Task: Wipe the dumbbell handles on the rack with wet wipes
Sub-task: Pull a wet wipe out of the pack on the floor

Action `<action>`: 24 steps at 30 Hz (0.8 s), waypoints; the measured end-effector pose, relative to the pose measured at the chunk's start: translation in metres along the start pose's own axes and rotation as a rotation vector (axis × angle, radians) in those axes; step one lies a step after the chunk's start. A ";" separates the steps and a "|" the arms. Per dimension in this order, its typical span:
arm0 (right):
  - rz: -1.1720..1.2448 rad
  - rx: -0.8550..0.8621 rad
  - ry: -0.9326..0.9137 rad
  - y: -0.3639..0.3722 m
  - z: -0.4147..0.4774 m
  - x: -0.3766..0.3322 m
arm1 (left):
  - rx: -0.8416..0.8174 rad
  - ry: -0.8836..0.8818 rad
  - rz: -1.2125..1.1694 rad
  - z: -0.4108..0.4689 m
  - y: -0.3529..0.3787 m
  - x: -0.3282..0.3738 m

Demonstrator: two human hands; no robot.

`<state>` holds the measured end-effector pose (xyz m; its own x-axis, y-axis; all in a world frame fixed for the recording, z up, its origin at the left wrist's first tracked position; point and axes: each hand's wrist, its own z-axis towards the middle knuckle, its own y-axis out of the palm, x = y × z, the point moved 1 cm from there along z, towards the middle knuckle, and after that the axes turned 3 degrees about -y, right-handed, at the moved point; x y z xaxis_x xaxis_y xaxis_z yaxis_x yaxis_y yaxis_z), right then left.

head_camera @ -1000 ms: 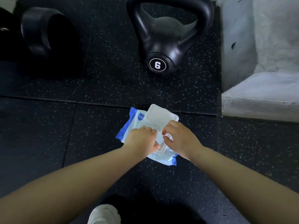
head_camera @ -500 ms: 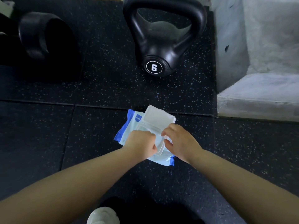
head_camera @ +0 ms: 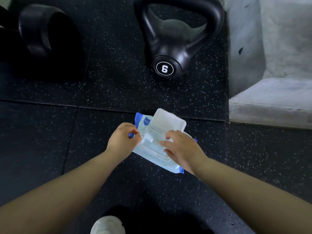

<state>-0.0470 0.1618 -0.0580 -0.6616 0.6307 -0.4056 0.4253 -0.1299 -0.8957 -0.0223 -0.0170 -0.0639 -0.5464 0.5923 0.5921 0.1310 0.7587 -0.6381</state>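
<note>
Far left, rounded black weight (head_camera: 42, 31) on speckled rubber floor (head_camera: 42, 149). Left hand (head_camera: 121, 141), fingers curled, pinching blue edge of soft glossy wet wipes pack (head_camera: 152, 154), flat on floor, clear rigid lid (head_camera: 170, 122) flipped up. Right hand (head_camera: 183, 149), fingers nearly straight, pressing pack's top. Beyond, smooth kettlebell (head_camera: 172, 44); right, rough grey step (head_camera: 270, 98).

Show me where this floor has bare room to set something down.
Widest: the floor mat left of the wipes pack, nearer than the dark weight. Also free: the strip between pack and kettlebell, and the mat right of the right hand, short of the concrete ledge. Crowded: at the pack, where the left hand also works.
</note>
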 end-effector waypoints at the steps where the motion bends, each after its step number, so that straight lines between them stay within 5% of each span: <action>1: 0.030 -0.037 0.041 -0.002 0.006 -0.005 | -0.010 0.006 0.005 0.000 -0.001 -0.001; 7: 0.056 -0.124 0.228 0.005 0.025 -0.009 | -0.022 0.039 0.018 -0.002 -0.002 -0.004; 15: -0.241 -0.277 0.016 -0.006 0.044 -0.020 | -0.009 0.055 0.052 -0.001 -0.001 -0.005; 24: -0.068 -0.239 0.073 -0.005 0.037 -0.009 | -0.150 0.230 0.139 -0.016 -0.001 -0.003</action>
<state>-0.0662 0.1280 -0.0562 -0.6507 0.6867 -0.3242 0.5213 0.0935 -0.8483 -0.0079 -0.0153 -0.0569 -0.3158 0.7259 0.6111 0.3210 0.6878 -0.6511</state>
